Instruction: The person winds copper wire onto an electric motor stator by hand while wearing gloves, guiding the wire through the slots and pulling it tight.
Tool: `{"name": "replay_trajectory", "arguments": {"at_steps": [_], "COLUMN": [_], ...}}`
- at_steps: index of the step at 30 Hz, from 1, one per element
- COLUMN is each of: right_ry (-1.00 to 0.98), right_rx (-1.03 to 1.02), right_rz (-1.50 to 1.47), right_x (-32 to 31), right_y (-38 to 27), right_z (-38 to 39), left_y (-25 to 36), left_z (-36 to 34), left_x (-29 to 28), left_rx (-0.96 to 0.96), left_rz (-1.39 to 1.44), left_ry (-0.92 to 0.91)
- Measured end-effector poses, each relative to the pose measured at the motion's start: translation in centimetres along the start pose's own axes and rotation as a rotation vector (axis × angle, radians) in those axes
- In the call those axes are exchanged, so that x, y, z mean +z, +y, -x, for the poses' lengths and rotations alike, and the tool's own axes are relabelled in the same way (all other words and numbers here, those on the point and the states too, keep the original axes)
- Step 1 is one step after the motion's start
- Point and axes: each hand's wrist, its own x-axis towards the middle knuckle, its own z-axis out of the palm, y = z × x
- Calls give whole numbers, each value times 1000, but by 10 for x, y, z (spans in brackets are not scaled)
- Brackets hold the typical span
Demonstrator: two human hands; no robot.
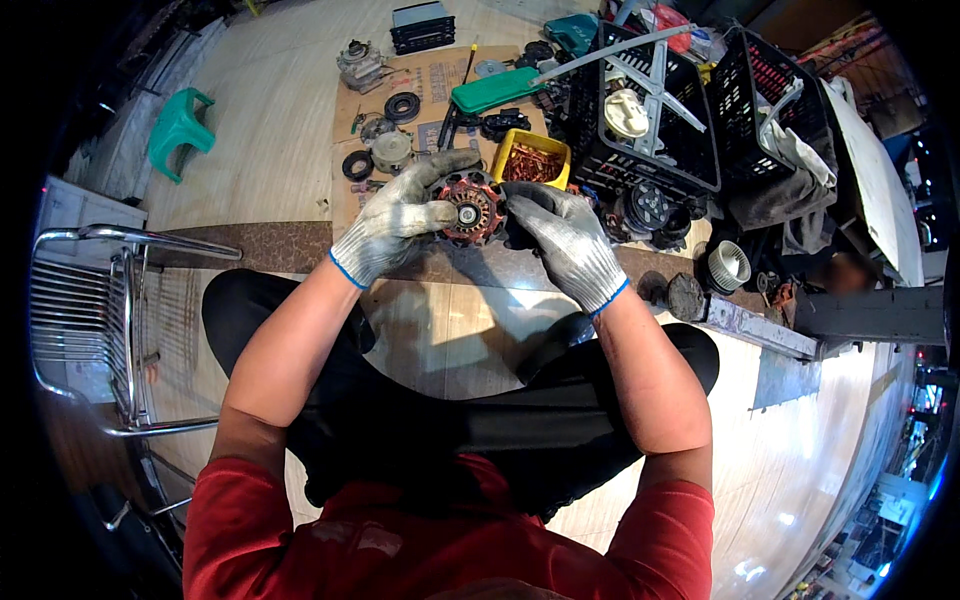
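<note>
A round motor part (468, 213) with copper-coloured windings and a metal hub in its middle is held up in front of me. My left hand (405, 212), in a white glove greyed with grease, grips it, thumb across the front and fingers behind the top. In a matching glove, my right hand (560, 232) is closed at the part's right edge. Something dark lies under its fingers; whether that is glove or another piece I cannot make out. Just beyond the hands stands a yellow tray (563, 183) of small copper-coloured pieces.
Cardboard (425, 75) on the floor bears black rings (402, 107), metal housings (391, 151) and a green-headed tool (495, 92). Black crates (640, 165) with parts stand at the right, near a white fan wheel (728, 266). At the left are a green stool (180, 133) and a metal chair (125, 300).
</note>
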Motion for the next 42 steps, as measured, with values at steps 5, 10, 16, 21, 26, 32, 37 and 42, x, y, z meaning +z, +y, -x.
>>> {"name": "replay_trajectory", "arguments": {"at_steps": [5, 10, 16, 21, 26, 32, 37, 42], "right_ry": [0, -38, -70, -82, -96, -14, 97, 151], "right_rx": [-8, 193, 251, 247, 188, 204, 197, 165], "right_rz": [29, -202, -369, -398, -320, -415, -662, -626], "right_x": [1, 5, 6, 9, 9, 16, 23, 23], "right_y": [-2, -8, 7, 13, 15, 21, 15, 22], "right_z": [1, 3, 1, -2, -2, -2, -5, -4], "left_y": [0, -1, -4, -3, -6, 5, -10, -17], "left_z": [1, 1, 1, 1, -4, -3, -11, -6], "left_x": [-1, -4, -8, -7, -18, 5, -10, 1], "left_rx": [-14, -35, -103, -120, -100, -129, 3, 141], "left_rz": [-28, -43, -73, -52, -138, 295, 449, -194], "left_ry": [-13, -34, -11, -9, 1, 176, 209, 65]}}
